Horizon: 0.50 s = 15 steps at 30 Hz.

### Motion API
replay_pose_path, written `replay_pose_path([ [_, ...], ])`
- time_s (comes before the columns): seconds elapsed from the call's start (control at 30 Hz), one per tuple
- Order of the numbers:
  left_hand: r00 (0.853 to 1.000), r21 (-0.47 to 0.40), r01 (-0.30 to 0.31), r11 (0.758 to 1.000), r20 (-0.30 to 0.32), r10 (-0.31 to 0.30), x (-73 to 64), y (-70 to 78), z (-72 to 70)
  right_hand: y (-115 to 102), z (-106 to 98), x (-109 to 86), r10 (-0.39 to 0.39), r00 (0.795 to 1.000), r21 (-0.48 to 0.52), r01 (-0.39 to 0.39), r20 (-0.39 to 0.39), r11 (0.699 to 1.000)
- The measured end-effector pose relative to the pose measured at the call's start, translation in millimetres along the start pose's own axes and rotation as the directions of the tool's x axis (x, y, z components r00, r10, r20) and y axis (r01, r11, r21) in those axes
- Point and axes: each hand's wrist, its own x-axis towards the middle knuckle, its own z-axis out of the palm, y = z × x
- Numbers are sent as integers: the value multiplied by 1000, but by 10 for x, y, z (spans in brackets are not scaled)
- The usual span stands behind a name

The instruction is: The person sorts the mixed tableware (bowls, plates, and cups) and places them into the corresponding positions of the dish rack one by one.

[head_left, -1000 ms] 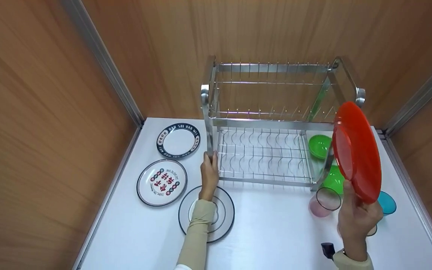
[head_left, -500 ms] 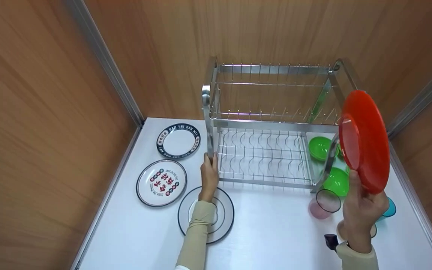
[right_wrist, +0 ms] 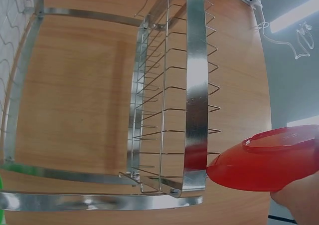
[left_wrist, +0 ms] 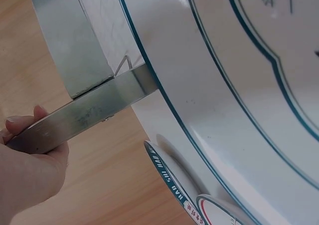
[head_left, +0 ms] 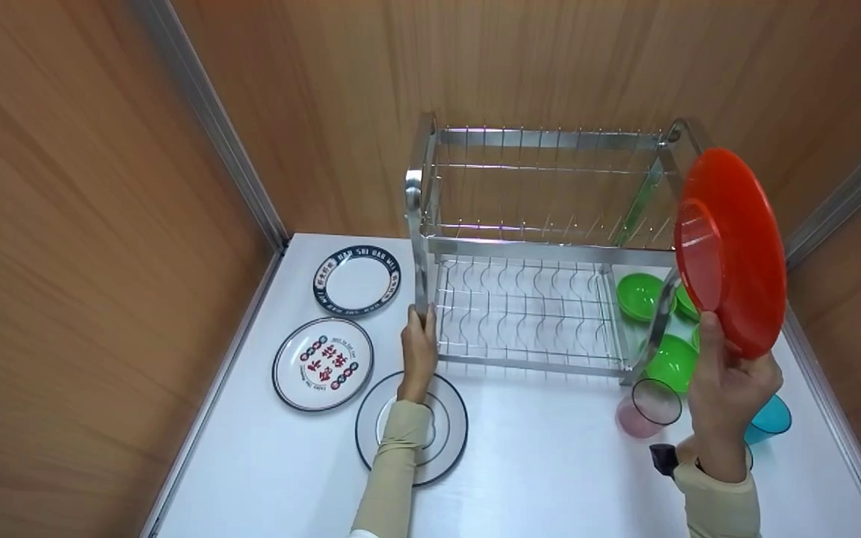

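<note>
A two-tier metal dish rack (head_left: 542,250) stands at the back of the white table. My left hand (head_left: 418,351) grips the rack's left front post low down; the left wrist view shows the thumb and fingers around that metal bar (left_wrist: 94,108). My right hand (head_left: 729,396) pinches the lower edge of a red plate (head_left: 744,254), held tilted nearly upright by the rack's right side. In the right wrist view the red plate (right_wrist: 269,160) is close to the upper tier's front bar (right_wrist: 196,95); I cannot tell whether they touch.
Three round plates lie at left: a dark-rimmed plate (head_left: 356,281), one with red lettering (head_left: 323,365), and a ringed plate (head_left: 445,426) under my left forearm. Several green bowls (head_left: 640,297), a pink cup (head_left: 649,408) and a blue cup (head_left: 770,420) stand at right.
My right hand has lifted the red plate upward and slightly to the right, uncovering more of the green bowls. The left hand keeps its grip on the rack post.
</note>
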Motion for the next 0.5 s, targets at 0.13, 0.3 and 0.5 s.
replay_pose_path([
  [0.13, 1000, -16, -8, 1000, 2, 8, -1, 2, 1, -26, 53, 115, 21, 999, -22, -20, 30, 1000],
  [0.3, 1000, -10, -17, 1000, -7, 17, -9, 2, 15, -52, 112, 248, 49, 996, -43, -46, 68, 998],
  [0.5, 1000, -12, -8, 1000, -2, 8, -16, -5, 20, -49, 172, 342, 57, 996, -53, -53, 67, 997],
])
